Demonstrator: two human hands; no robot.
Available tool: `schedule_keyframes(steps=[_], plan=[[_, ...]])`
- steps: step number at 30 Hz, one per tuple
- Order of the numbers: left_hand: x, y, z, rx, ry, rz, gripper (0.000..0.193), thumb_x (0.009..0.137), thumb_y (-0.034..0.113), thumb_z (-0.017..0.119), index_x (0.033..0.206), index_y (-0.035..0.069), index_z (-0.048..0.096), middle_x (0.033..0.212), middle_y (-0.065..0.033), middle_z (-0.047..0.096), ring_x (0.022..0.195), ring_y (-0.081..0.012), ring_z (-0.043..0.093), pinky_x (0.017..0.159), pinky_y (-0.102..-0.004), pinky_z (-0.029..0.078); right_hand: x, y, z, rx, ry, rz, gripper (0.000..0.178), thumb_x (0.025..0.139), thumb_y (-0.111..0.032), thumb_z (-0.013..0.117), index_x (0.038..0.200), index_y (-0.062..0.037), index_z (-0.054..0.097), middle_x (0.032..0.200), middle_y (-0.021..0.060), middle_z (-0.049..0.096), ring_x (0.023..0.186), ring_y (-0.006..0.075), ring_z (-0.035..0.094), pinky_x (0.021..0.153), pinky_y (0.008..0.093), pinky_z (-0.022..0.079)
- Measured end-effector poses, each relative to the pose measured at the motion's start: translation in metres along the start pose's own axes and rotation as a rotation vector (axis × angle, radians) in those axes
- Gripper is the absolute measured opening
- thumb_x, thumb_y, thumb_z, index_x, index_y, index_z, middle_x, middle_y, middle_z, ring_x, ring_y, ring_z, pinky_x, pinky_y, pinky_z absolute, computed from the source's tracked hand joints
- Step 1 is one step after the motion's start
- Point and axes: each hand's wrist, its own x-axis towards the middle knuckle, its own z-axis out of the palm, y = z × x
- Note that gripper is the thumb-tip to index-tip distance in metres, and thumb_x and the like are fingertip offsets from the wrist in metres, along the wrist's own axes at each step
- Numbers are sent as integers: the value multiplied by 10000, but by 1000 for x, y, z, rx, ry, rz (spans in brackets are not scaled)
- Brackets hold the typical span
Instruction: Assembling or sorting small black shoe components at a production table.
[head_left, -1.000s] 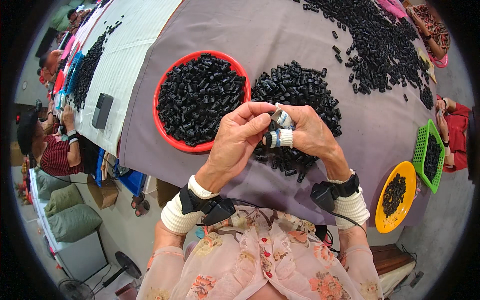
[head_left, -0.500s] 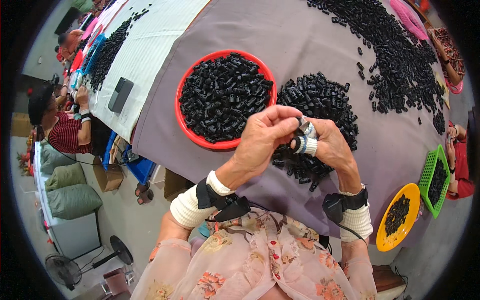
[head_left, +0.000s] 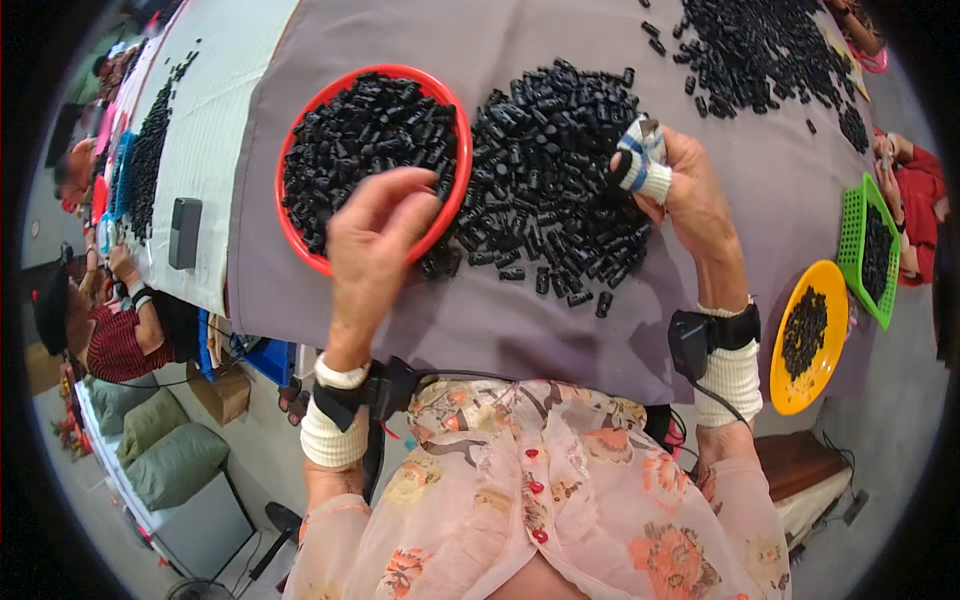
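My left hand (head_left: 378, 235) is over the near right side of a red basin (head_left: 466, 150), slightly smeared by motion. Its thumb and index finger stand apart, and nothing shows between them. Small black cylindrical parts (head_left: 365, 130) fill the basin. My right hand (head_left: 690, 185) is at the right edge of a loose pile of the same parts (head_left: 550, 170). White-and-blue cloth wraps (head_left: 645, 165) cover its thumb and a finger. Those fingers are closed, with a small greyish edge showing at the tips; what they grip is too small to name.
A larger spread of black parts (head_left: 750, 60) lies at the far right. To my right are a yellow plate (head_left: 827, 345) and a green basket (head_left: 853, 235), both holding dark pieces. A dark box (head_left: 184, 233) stands on the white cloth at left. Other people sit at both sides.
My hands were together before my chest and have separated. The left went leftward over the basin; the right moved slightly right and up. The whole view has shifted.
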Motion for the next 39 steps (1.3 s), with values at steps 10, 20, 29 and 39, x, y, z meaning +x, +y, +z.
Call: schedule_keyframes(steps=[10,20,29,39], plan=[[-51,-37,119,542,-707,676,237,675,23,589,910,35,563,807,-93,471,750,-251,517,614,-339,461,-15,3,-4,-100,7,81,121,762,-145,671,792,-50,602,590,-38,500,424,19,401,370,171,286],[-40,-47,97,699,-569,683,182,699,54,566,880,58,549,757,-79,463,700,-241,512,583,-344,445,-18,15,-9,-80,-11,112,111,756,-140,683,780,-79,595,567,-59,487,428,11,405,375,166,298],[-33,-47,89,712,-536,690,175,713,62,596,884,67,561,736,-73,478,671,-247,528,559,-352,448,-14,9,0,-65,-58,109,103,771,-142,670,758,-90,582,558,-71,474,429,6,396,381,176,293],[0,-13,36,-697,-333,-247,247,822,3,577,1069,-9,577,838,-30,580,700,-82,541,634,-206,459,3,-17,25,-135,-139,117,117,777,-149,684,799,-80,592,606,-84,484,507,3,399,451,183,319]])
